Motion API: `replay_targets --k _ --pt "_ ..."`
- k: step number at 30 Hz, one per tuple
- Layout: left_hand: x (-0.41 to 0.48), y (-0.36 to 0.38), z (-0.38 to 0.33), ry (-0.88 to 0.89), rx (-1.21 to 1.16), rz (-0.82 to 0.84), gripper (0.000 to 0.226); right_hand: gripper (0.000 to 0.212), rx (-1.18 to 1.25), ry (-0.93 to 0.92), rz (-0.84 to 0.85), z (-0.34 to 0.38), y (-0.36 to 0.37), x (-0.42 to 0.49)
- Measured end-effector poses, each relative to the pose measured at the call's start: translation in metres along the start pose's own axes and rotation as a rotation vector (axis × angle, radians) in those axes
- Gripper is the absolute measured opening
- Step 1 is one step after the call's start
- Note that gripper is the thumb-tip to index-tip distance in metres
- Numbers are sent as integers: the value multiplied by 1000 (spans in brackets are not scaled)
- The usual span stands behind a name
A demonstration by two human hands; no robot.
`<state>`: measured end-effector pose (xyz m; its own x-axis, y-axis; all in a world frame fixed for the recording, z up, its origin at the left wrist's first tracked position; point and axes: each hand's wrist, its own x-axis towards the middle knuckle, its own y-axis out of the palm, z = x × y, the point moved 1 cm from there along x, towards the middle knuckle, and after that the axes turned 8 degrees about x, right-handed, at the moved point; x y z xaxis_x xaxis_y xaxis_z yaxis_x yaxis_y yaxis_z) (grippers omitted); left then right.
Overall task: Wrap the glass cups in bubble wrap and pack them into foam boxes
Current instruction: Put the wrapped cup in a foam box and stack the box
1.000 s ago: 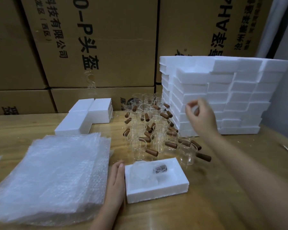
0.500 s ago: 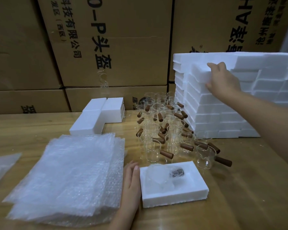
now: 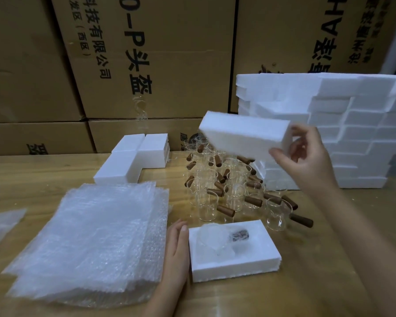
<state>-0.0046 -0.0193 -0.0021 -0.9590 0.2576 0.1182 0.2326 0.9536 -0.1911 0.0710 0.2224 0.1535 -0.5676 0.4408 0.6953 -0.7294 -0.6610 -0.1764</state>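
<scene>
Head view looks down on a light wooden desk [image 3: 32,175] set against a wall of stacked brown cardboard cartons [image 3: 146,65] printed with black characters. The right hand [image 3: 306,161] is raised above the desk and holds a white rectangular foam piece [image 3: 245,136] by its right end, thumb under it and the curled fingers [image 3: 304,133] around its upper edge; the foam piece hangs tilted in the air, its left end above the far cups. The left hand [image 3: 176,250] lies flat on the desk with its fingers [image 3: 181,229] straight and together, their edge touching the left wall of a white open foam box [image 3: 233,268] at the near centre. Inside that box lies a glass cup wrapped in clear bubble wrap [image 3: 217,241], its brown handle showing dimly through the wrap toward the box's far right. Just behind the box stands a cluster of clear glass cups with brown wooden handles [image 3: 224,184], upright and close together, unwrapped. Left of the left hand sits a thick stack of clear bubble wrap sheets [image 3: 94,239], and a loose sheet of bubble wrap [image 3: 2,223] lies at the far left edge. A tall stepped pile of white foam blocks [image 3: 352,133] stands at the right, behind the right hand. Three closed white foam boxes [image 3: 135,161] rest together at the back left, near the cartons.
</scene>
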Motion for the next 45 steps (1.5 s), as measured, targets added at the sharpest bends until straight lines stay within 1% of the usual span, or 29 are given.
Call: replay_targets --k 2,4,7,9,11,14,17,19,21,23,26,28,29,32,35,38,41,43,45 --pt "-1 -1 0 -1 -10 3 20 35 222 166 -28 -8 1 -29" --pt "-1 -1 -1 -3 -41 -3 20 31 461 399 -55 -21 5 -58" --pt "-1 -2 -1 -9 -90 -9 23 49 770 717 -43 -45 9 -93" --pt "-1 -2 0 8 -113 -24 27 51 924 824 -15 -55 11 -108" --pt "0 -3 0 12 -122 -31 27 51 955 873 -10 -62 10 -114" --pt "0 -5 1 6 -126 4 28 53 827 939 -8 -69 8 -118" --pt "-2 -6 -3 31 -127 55 59 48 709 942 -18 -73 7 -122" --pt "-4 -6 -6 50 -136 64 70 47 682 952 -14 -74 5 -124" --pt "-4 -6 -8 66 -139 62 71 47 661 976 18 -74 3 -124" --pt "-3 -6 -10 67 -147 69 67 52 633 982 47 -73 2 -124" --pt "-3 -5 -16 112 -121 111 49 52 592 946 69 -66 4 -125" --pt "-3 -6 -19 110 -94 134 43 52 576 932 73 -63 6 -125" --pt "-2 -7 -18 114 -90 143 46 54 568 928 72 -62 7 -126" --pt "-2 -7 -14 119 -116 171 67 60 534 912 76 -61 11 -128" --pt "-5 -7 -10 123 -136 125 71 63 491 902 46 -59 15 -130" --pt "-6 -6 -9 104 -177 135 80 61 450 863 29 -59 15 -129" --pt "-7 -7 -8 90 -209 123 79 60 459 812 107 -60 6 -124" --pt "-6 -7 -7 66 -225 107 82 53 476 778 191 -62 -4 -121" --pt "-5 -6 -5 62 -213 103 82 59 477 734 283 -66 -14 -120"
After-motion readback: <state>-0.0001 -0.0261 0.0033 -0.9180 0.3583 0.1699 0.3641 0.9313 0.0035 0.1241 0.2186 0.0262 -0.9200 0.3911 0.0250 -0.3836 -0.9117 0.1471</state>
